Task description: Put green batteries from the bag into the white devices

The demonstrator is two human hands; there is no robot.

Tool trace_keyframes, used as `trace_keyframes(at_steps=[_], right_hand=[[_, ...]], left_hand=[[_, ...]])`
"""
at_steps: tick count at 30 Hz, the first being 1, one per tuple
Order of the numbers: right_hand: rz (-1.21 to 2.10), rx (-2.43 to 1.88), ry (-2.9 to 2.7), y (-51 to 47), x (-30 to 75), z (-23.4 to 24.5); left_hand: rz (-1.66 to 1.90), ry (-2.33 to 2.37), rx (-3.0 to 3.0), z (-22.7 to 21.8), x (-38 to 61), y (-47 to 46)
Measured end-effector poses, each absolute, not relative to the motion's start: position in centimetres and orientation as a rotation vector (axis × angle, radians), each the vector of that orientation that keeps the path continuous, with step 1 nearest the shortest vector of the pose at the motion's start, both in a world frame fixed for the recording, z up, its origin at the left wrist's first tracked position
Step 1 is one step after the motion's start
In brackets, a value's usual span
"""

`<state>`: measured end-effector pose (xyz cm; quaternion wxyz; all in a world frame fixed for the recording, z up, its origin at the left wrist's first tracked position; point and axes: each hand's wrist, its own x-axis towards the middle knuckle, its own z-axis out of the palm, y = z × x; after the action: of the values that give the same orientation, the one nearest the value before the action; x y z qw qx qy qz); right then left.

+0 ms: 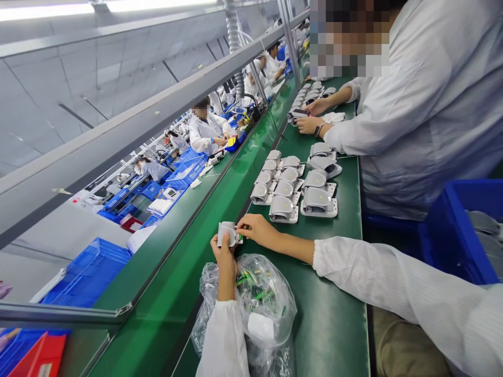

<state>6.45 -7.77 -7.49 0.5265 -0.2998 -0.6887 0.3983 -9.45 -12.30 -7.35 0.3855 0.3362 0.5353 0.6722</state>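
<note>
left hand (pixel 225 257): thumb uppermost, gripping grey unit (pixel 225 233) over green worktop (pixel 330 314)
right hand (pixel 261 230): fingertips at unit's edge; grip cannot be told
clear bag (pixel 290 309): green pieces (pixel 261 294) inside
blue bin (pixel 451 225): grey parts (pixel 484 224) inside

A ribbed hose (pixel 232 26) hangs beside a metal beam (pixel 118 124), with a red bin (pixel 51 348) at lower left.

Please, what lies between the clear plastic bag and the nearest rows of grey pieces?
In the head view, the right hand and bare forearm lie between the plastic bag and the grey pieces.
</note>
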Motion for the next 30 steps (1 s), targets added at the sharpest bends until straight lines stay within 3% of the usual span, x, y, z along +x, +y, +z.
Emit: trace_keyframes(at_steps=[30], right_hand=[[0.719, -0.708, -1.856, -7.3, 6.2, -8.8]], left_hand=[[1.704, 1.384, 0.751, -7.3, -9.5, -12.6]])
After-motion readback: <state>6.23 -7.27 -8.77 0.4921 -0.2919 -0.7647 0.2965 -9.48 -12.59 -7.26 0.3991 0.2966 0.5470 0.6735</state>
